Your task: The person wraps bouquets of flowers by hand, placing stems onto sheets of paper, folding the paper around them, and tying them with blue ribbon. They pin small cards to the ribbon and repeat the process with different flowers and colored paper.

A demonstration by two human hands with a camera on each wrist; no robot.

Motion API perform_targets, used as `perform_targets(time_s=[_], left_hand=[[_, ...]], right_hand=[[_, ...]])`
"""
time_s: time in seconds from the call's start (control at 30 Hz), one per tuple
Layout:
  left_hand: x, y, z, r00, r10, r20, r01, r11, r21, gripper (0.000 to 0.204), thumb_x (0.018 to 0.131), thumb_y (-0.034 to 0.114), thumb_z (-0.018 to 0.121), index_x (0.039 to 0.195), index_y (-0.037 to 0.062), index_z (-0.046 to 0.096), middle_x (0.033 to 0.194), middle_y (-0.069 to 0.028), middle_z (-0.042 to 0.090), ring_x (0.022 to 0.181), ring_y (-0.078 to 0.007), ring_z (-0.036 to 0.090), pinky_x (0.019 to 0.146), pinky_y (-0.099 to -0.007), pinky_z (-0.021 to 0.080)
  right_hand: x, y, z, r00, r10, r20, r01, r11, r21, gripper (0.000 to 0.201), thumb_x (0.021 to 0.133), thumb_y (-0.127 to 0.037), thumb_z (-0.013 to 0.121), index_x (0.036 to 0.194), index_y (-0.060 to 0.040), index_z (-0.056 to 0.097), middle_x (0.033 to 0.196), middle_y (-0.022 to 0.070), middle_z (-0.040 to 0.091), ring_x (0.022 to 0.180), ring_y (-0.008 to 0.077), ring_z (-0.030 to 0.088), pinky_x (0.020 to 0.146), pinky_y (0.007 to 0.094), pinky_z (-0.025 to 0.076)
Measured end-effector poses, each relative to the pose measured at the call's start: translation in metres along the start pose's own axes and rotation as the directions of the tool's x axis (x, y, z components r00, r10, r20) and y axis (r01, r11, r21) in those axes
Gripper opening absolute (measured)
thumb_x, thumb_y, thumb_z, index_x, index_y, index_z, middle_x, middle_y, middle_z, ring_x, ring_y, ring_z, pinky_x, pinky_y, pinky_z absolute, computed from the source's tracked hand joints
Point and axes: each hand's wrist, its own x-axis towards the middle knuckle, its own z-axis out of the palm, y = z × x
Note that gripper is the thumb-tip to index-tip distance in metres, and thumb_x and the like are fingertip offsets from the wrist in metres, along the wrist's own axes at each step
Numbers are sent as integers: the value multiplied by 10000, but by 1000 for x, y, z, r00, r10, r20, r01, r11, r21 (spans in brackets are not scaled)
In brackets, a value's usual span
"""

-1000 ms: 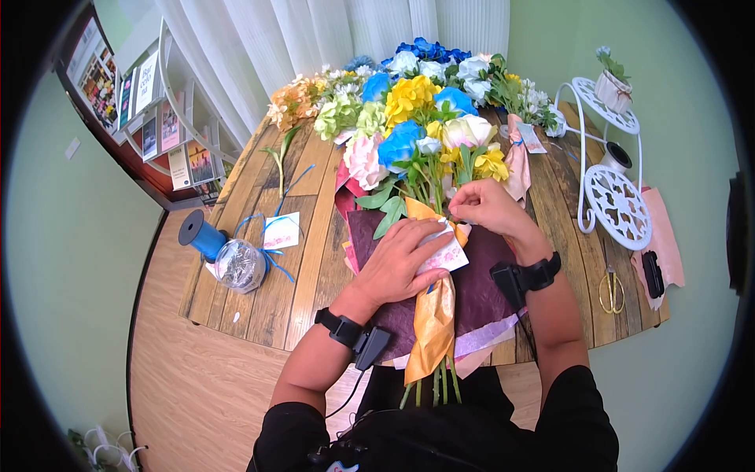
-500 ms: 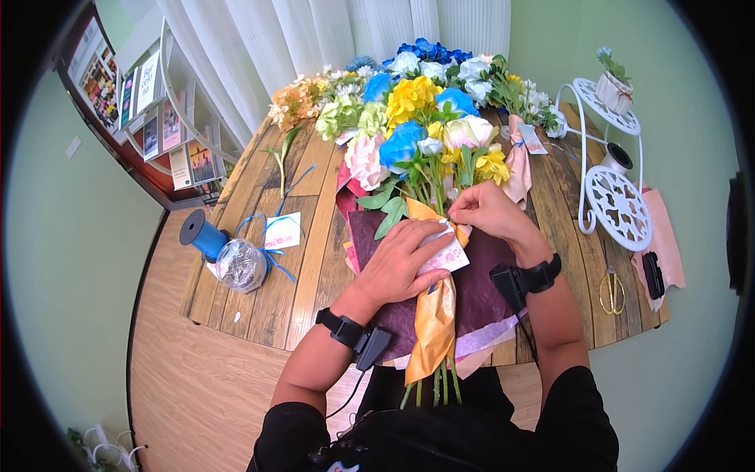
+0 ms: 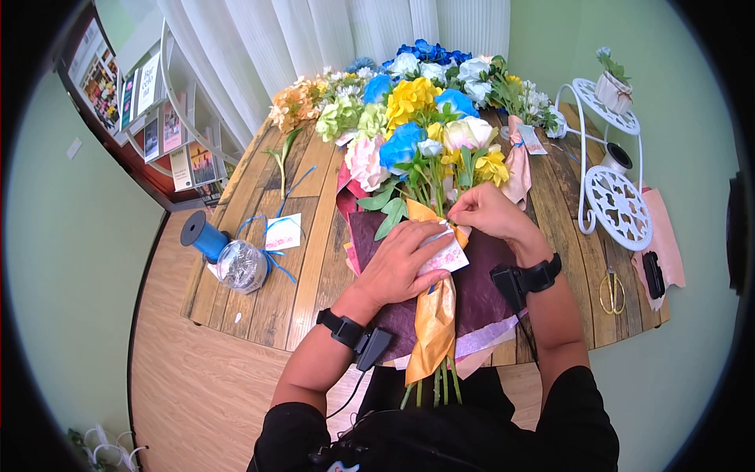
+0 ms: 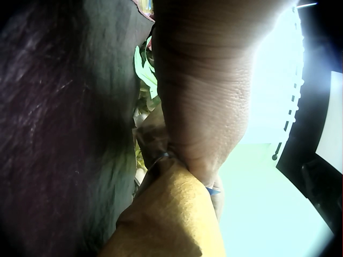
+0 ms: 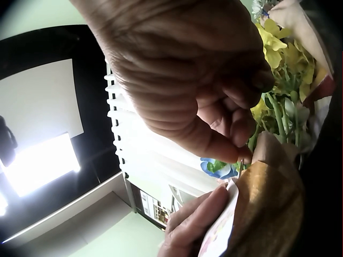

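Observation:
A mixed bouquet (image 3: 401,145) lies on dark purple wrapping paper (image 3: 487,299), its stems (image 3: 444,385) pointing at the person. Orange paper (image 3: 434,322) wraps the stems and is gathered at the waist. My left hand (image 3: 397,259) holds a white card with pink print (image 3: 447,258) against this wrap, fingers over its upper edge and thumb below. Just beyond the card, my right hand (image 3: 495,212) pinches a thin pin-like piece (image 5: 241,167) close to the top edge of the wrap. The left palm hides part of the wrap in the left wrist view.
To the left are a blue ribbon spool (image 3: 204,236), a clear jar (image 3: 241,266) and a card (image 3: 283,231) with blue ribbon. Gold scissors (image 3: 611,291), a black stapler-like object (image 3: 653,274) and a white metal stand (image 3: 619,206) are at the right. Other flowers (image 3: 292,106) line the back.
The right hand has come slightly down and closer to the top of the orange wrap. The left hand and the card have stayed in place.

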Motion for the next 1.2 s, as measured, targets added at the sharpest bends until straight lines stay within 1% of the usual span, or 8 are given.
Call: perform_targets(time_s=[0.73, 0.8, 0.97, 1.03, 1.07, 1.1, 1.17, 1.2], left_hand=[[1, 0, 1, 1000, -4, -8, 4, 1000, -6, 489, 748, 295, 645, 1154, 47, 534, 1174, -123, 508, 1080, -319, 473, 943, -424, 354], [0, 0, 2, 1000, -1, -11, 1, 1000, -8, 481, 750, 287, 643, 1155, 50, 535, 1170, -124, 508, 1085, -316, 469, 947, -427, 349], [-1, -2, -1, 998, -13, -55, 10, 999, -51, 433, 797, 270, 591, 1168, 51, 538, 1193, -138, 484, 1137, -313, 440, 940, -416, 350], [-1, -6, 2, 957, -178, -228, 119, 961, -250, 392, 830, 237, 562, 1170, 43, 538, 1195, -141, 476, 1147, -292, 431, 944, -401, 340], [3, -4, 0, 930, -262, -257, 189, 942, -279, 338, 830, 231, 582, 1114, 49, 581, 1159, -129, 494, 1108, -278, 448, 926, -384, 347], [8, -5, -3, 931, -259, -257, 186, 943, -276, 338, 830, 231, 582, 1114, 49, 581, 1159, -129, 494, 1108, -278, 448, 926, -384, 347], [19, -10, -9, 924, -356, -138, 327, 924, -197, 285, 795, 217, 630, 1039, 70, 627, 1094, -114, 518, 1050, -268, 464, 899, -366, 350], [24, -18, -6, 937, -313, -154, 294, 946, -134, 253, 765, 218, 666, 983, 91, 653, 974, -85, 526, 967, -245, 464, 859, -343, 347]], right_hand=[[-2, -5, -2, 993, 25, 116, -33, 997, 66, 124, 720, -58, 605, 757, 50, 652, 635, 31, 603, 573, 63, 524, 516, 223, 415], [1, 1, -1, 990, 33, 138, -52, 989, 140, 117, 750, -61, 636, 834, 21, 646, 735, 26, 623, 667, 57, 542, 607, 199, 430], [4, 7, -1, 988, 79, 131, -112, 957, 268, 121, 771, -124, 652, 821, -14, 641, 730, 2, 611, 644, 51, 527, 578, 192, 408], [3, 2, -3, 989, 82, 126, -117, 944, 310, 124, 773, -145, 656, 812, -28, 644, 714, -10, 606, 612, 44, 513, 547, 182, 390], [1, -6, -4, 985, 118, 129, -156, 928, 339, 113, 771, -139, 650, 789, -28, 642, 704, -10, 598, 610, 45, 503, 545, 183, 375], [-1, -10, -5, 979, 156, 133, -195, 909, 367, 105, 768, -133, 644, 766, -28, 640, 694, -9, 591, 607, 46, 493, 543, 185, 361], [-2, -13, -7, 976, 165, 139, -206, 904, 373, 104, 768, -136, 646, 765, -32, 640, 693, -13, 589, 605, 42, 490, 538, 181, 355], [-3, -13, -7, 973, 176, 147, -220, 899, 378, 103, 767, -139, 648, 763, -36, 640, 692, -16, 587, 602, 37, 486, 534, 176, 348]])
